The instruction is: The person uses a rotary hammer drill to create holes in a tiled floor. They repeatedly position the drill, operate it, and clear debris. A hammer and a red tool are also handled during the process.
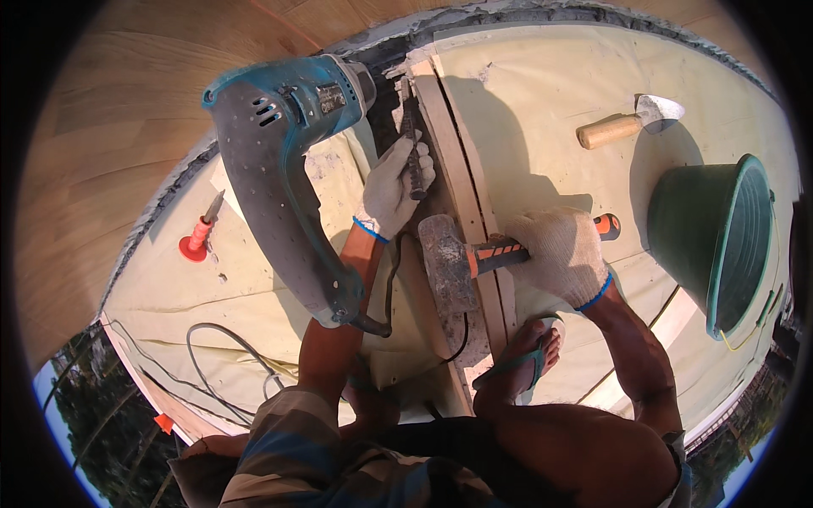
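Observation:
My left hand [394,188], in a white knit glove with a blue cuff, is closed around a dark, ribbed chisel [412,127]. The chisel's far end points at the rough gap by the wall. To the right, my gloved right hand [555,252] grips the black and orange handle of a club hammer [447,262]. The hammer's worn, dusty head hangs over the narrow channel between the boards, nearer to me than the chisel. A teal and black power drill [279,161] looms left of my left hand, its front end toward the wall.
A trowel [622,127] and a green bucket [699,224] are on the right. At left stands a chisel with a red hand guard [199,239]. Wooden boards [457,169] edge the channel; a cable [212,339] loops over the cream sheeting [246,296]. My sandalled foot [525,356] is close by.

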`<state>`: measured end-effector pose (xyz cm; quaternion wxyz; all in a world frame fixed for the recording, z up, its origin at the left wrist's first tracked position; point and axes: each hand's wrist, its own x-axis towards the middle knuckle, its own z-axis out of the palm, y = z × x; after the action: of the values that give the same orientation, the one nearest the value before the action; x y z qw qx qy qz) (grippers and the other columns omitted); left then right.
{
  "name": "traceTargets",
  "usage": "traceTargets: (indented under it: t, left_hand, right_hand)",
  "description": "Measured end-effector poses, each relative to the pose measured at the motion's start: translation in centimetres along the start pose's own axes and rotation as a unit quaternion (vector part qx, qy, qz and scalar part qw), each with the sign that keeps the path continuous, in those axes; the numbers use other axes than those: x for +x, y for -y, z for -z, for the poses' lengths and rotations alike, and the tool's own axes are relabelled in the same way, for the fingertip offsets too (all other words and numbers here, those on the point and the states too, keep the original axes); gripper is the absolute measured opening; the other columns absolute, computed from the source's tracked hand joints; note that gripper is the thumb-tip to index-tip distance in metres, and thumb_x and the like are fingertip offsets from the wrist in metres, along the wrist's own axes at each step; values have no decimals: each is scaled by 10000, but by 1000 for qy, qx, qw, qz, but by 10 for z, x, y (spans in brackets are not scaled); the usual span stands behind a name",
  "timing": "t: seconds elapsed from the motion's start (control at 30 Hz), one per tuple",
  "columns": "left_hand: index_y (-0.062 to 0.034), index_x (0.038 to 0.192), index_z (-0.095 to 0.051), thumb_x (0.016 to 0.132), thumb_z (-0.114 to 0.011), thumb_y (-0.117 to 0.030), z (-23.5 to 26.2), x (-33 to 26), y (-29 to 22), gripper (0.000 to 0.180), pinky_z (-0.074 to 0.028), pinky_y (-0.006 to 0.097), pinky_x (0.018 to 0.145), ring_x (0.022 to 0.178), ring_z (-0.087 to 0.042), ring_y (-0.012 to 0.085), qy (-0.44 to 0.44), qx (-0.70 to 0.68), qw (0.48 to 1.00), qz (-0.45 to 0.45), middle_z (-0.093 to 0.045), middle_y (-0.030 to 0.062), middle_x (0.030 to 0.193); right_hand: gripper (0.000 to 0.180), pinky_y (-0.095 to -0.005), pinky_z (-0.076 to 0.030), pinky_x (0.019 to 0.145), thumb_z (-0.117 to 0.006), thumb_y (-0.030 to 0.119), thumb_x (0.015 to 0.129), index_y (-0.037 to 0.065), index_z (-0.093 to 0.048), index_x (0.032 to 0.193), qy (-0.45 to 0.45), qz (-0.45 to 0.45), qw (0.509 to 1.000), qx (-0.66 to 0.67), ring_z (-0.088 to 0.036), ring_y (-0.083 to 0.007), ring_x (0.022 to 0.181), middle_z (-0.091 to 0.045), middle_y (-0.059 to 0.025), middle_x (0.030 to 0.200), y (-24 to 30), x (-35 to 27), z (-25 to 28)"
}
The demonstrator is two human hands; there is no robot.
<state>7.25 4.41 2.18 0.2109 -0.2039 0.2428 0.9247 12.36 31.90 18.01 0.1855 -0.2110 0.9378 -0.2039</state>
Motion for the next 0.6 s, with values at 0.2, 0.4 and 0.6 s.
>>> traceTargets:
  t: [0.2, 0.4, 0.6]
  left_hand:
    - [-7, 1418, -579, 1179, -600, -219, -10, -3, 19, 320, -616, 289, 844, 926, -633, 126, -7, 33, 999, -32, -644, 47, 1104]
    - [-27, 1420, -574, 1181, -599, -228, -13, -4, 29, 313, -614, 291, 824, 926, -637, 135, -8, 24, 998, -62, -642, 59, 1101]
    - [-41, 1440, -567, 1191, -573, -222, -6, -2, 22, 308, -625, 305, 813, 931, -651, 149, -23, 15, 997, -67, -639, 65, 1119]
  right_hand:
    - [181, -483, -564, 656, -839, 256, 777, 134, -733, 859, -52, -19, 998, 4, -727, -374, 750, -701, -123, 773, -8, -8, -6]
    - [173, -472, -573, 679, -819, 251, 784, 122, -735, 864, -22, -40, 999, -10, -737, -367, 775, -709, -120, 802, -23, -15, -12]
    - [173, -466, -582, 704, -813, 247, 782, 122, -751, 885, -32, -48, 998, -8, -747, -362, 802, -713, -121, 810, -23, -13, -13]
